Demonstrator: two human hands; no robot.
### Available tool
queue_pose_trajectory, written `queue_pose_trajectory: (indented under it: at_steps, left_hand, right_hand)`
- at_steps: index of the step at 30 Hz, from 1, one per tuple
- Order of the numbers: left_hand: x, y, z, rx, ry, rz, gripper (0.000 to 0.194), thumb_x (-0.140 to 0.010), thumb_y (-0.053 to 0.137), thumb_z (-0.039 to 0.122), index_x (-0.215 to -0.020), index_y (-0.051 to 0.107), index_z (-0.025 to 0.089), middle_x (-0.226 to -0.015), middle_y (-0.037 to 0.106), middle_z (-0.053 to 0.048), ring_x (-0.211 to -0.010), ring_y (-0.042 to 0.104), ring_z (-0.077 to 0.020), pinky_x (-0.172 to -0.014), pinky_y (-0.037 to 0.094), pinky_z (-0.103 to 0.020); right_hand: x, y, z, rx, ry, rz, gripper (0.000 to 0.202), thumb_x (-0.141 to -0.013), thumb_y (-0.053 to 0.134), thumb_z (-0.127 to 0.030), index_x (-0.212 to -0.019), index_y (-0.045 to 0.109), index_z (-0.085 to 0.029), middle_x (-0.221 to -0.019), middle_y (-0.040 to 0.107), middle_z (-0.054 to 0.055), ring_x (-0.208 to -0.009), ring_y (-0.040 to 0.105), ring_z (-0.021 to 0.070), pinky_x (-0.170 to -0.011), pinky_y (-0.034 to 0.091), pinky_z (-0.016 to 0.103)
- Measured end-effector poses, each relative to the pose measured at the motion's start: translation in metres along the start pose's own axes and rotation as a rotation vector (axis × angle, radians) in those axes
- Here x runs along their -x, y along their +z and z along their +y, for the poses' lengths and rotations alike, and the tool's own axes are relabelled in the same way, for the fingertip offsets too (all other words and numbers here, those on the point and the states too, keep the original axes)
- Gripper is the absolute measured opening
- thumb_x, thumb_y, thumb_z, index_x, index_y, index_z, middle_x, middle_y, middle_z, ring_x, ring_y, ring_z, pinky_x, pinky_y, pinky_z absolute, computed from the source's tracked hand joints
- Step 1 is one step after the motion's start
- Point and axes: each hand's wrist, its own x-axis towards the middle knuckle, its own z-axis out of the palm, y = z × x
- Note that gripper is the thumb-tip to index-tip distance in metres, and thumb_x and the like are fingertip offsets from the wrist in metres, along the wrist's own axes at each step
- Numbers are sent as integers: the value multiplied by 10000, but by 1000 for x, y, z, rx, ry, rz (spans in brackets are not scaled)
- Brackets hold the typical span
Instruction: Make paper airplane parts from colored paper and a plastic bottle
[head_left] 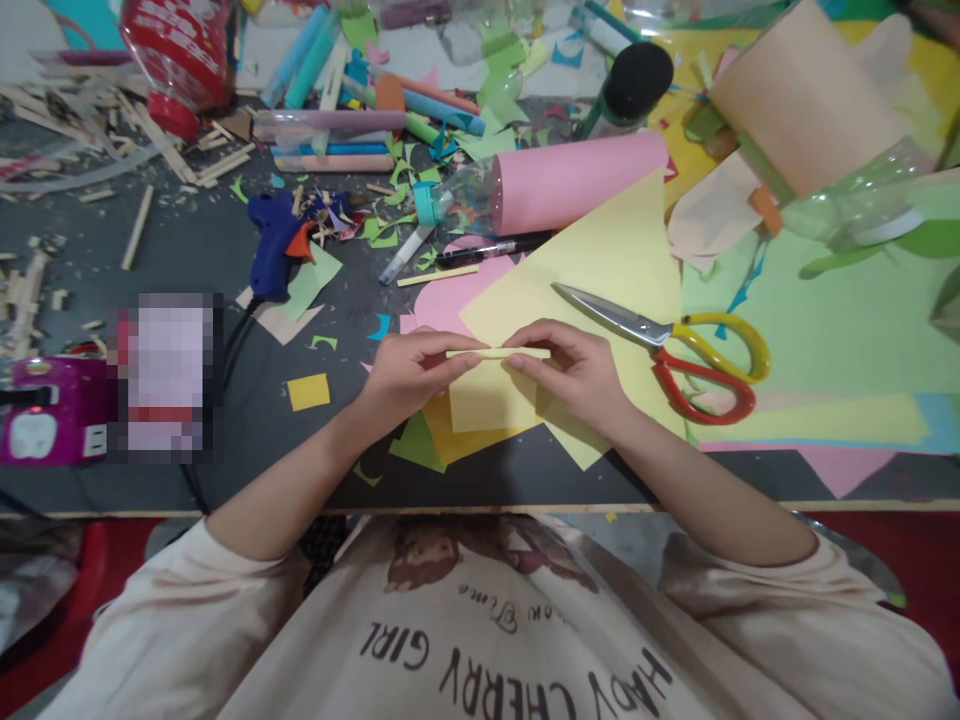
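Between my two hands is a narrow strip of pale yellow paper [495, 353], which looks folded or rolled. My left hand [412, 370] pinches its left part between thumb and fingers, and my right hand [570, 368] pinches it right of the middle. Below the strip lie pale yellow paper [491, 400] and a deeper yellow piece [454, 445]. A large pale yellow sheet [600, 260] spreads beneath and beyond my right hand. On that sheet rest scissors [664, 335] with one yellow and one red handle, blades partly closed.
A blue glue gun [274, 240] lies at left, near a purple power socket [56, 412]. Behind my hands is a plastic bottle wrapped in pink paper [577, 185]. Coloured markers [337, 122] and paper scraps crowd the back. Green sheets [840, 320] lie at right.
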Motion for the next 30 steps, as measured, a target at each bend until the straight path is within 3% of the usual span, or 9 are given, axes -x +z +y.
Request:
queue_pose_trajectory:
  at_steps: [10,25,30]
  left_hand:
    - [1,-1,0,5,-18,14,239,-803,666,373,-860,789,176,-817,765,-30,-450,551,-51,-445,411,-162]
    - [1,-2,2,2,-10,14,213,-792,664,347,-802,788,173,-751,752,-19,-416,556,-44,-456,437,-148]
    - [1,-2,2,-20,11,24,227,-804,664,370,-804,788,180,-753,756,-22,-417,556,-46,-467,441,-154]
  right_hand:
    - [-1,-1,1,-47,38,24,251,-740,772,-450,-795,735,-209,-812,731,27,-738,655,151,-645,524,282]
    - [-1,1,0,-64,-15,89,312,-730,761,-519,-721,721,-210,-710,721,13,-637,635,130,-565,504,263]
    - [-1,0,-2,-68,12,99,262,-720,780,-477,-724,749,-217,-707,737,14,-600,628,122,-534,492,255]
